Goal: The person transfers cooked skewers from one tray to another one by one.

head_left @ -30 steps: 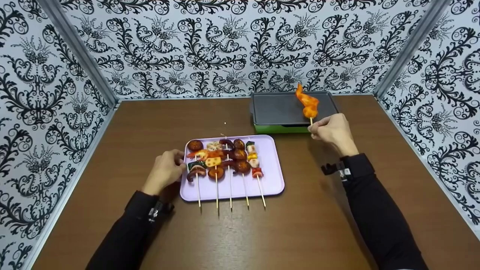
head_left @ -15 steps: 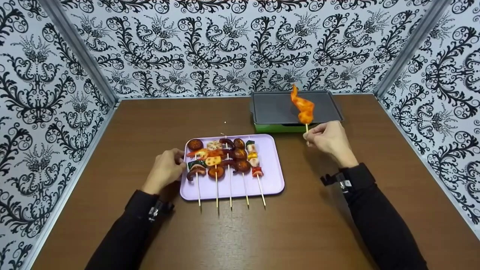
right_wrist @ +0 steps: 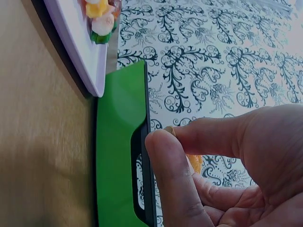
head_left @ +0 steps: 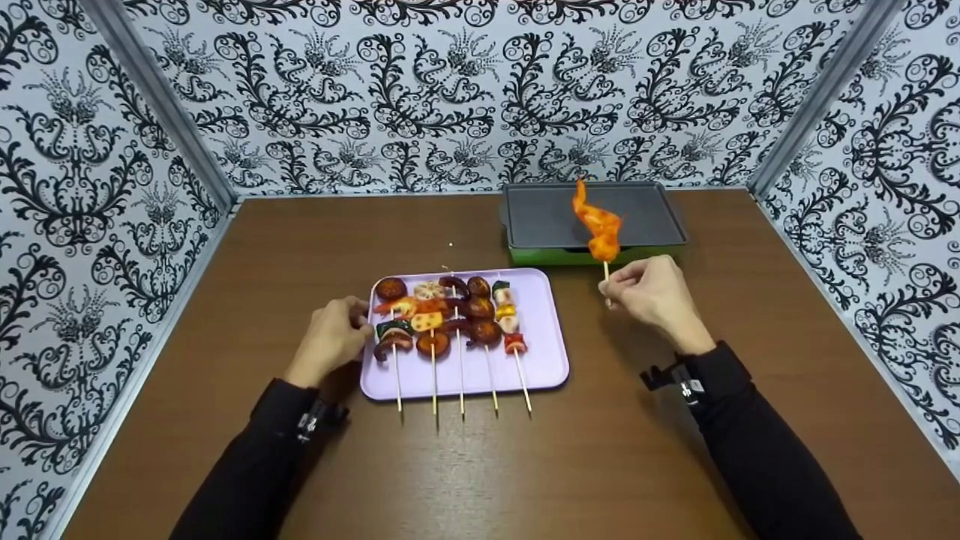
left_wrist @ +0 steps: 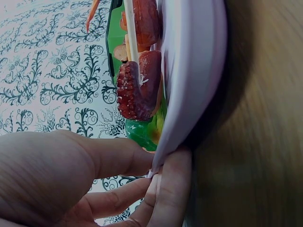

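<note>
My right hand (head_left: pixel 651 295) pinches the wooden stick of a skewer between thumb and fingers. The skewer's orange, twisted piece of food, like a chicken wing (head_left: pixel 602 234), points up and away, in the air in front of the grill. In the right wrist view my fingers hide most of that orange food (right_wrist: pixel 195 163). At the left my left hand (head_left: pixel 331 341) pinches the edge of a lilac tray (head_left: pixel 546 322); the left wrist view shows thumb and fingers on either side of its rim (left_wrist: pixel 203 61). Several loaded skewers (head_left: pixel 429 324) lie side by side on the tray, sticks toward me.
A flat grey grill plate (head_left: pixel 645 214) on a green base (head_left: pixel 551 257) stands at the back right, behind the tray. All this is on a brown wooden table (head_left: pixel 480 472). Patterned black-and-white walls (head_left: pixel 480 90) enclose the back and sides.
My right hand has moved toward me and slightly left with the skewer, bringing it from over the grill plate to the grill's front edge. The left hand and tray stay put.
</note>
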The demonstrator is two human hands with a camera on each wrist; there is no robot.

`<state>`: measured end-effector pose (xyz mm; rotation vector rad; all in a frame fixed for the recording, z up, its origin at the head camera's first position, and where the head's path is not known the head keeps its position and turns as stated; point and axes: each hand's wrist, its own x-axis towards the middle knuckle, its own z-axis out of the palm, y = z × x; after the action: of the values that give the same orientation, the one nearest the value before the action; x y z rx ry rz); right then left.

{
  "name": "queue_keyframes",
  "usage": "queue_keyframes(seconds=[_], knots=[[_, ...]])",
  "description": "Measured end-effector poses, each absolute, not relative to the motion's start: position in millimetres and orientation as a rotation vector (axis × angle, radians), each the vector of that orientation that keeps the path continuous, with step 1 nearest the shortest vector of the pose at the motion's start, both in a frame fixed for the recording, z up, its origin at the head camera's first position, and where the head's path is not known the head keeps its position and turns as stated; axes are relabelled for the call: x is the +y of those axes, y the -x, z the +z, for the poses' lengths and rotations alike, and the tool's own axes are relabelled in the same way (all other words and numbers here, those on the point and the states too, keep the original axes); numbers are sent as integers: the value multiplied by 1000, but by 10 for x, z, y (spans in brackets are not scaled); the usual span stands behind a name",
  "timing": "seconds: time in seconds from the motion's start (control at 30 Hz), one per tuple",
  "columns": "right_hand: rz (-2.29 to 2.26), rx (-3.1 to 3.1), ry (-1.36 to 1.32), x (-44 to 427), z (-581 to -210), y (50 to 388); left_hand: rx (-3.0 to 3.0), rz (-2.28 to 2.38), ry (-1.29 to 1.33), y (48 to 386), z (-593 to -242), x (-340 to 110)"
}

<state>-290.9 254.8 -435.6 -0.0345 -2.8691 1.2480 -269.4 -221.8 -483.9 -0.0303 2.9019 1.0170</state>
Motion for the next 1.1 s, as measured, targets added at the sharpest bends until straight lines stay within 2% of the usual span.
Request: queue_keyframes(seconds=[1.1], knots=[[1312, -2908, -114, 2255, -4500, 2428, 2857, 1063, 58, 2698, -4832, -2217]])
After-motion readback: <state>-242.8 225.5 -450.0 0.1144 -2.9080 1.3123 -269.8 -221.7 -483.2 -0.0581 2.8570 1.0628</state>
